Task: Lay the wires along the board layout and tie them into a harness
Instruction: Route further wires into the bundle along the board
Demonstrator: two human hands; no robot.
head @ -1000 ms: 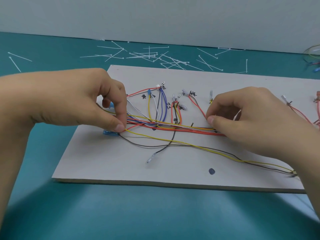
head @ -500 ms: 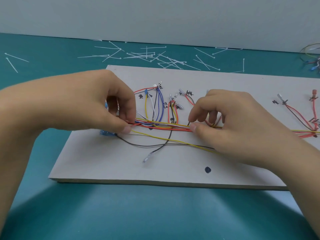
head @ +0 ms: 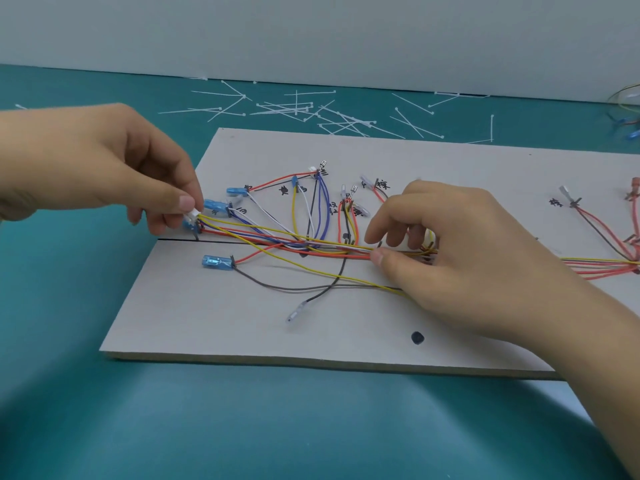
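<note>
Left hand (head: pixel 114 174): thumb and forefinger pinched a small white connector (head: pixel 194 213) just above the left edge of the board (head: pixel 242 323); the other fingers were curled beneath.

Blue terminals (head: pixel 217 262): several lay on the board beside that hand, each at a wire's end.

Wires (head: pixel 294 242): yellow, red, blue, white and dark strands ran from the connector rightward across the board's middle in a loose bundle, with loops rising toward the handwritten labels.

Black dot (head: pixel 417 337): marked on the board near its front edge.

Right hand (head: pixel 460 258): thumb and forefinger pinched the bundle at mid-board, the other fingers curled over it.

Cable ties (head: pixel 311 109): white, scattered on the teal table (head: pixel 311 427) behind the board.
</note>
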